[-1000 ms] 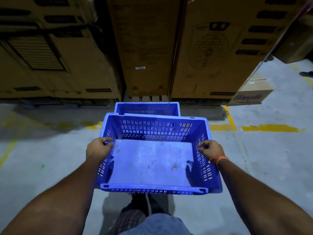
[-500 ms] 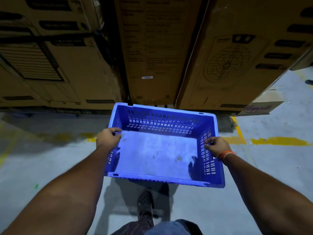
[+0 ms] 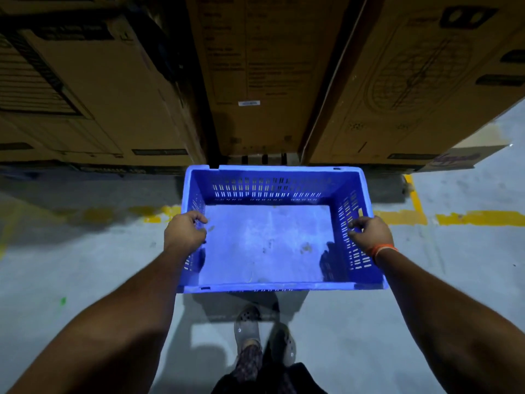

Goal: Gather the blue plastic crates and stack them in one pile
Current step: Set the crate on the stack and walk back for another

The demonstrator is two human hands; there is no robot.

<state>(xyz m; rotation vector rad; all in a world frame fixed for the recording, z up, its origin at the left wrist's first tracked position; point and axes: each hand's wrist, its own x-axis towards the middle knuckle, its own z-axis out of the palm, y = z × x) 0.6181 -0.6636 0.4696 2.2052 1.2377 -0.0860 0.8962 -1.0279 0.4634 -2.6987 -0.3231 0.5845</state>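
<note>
Between two hands (image 3: 279,233), one blue crate (image 3: 267,243).

both hands (image 3: 184,231) (image 3: 369,233) grip blue crate (image 3: 267,245) sides, prob. above floor.

Blue plastic crate (image 3: 267,243): rectangular, open top up, approx level, slotted vent walls, solid scuffed pale floor w/ a few dirt specks, nothing inside. Held off the ground, centre of view, far rim near cardboard boxes.
</note>
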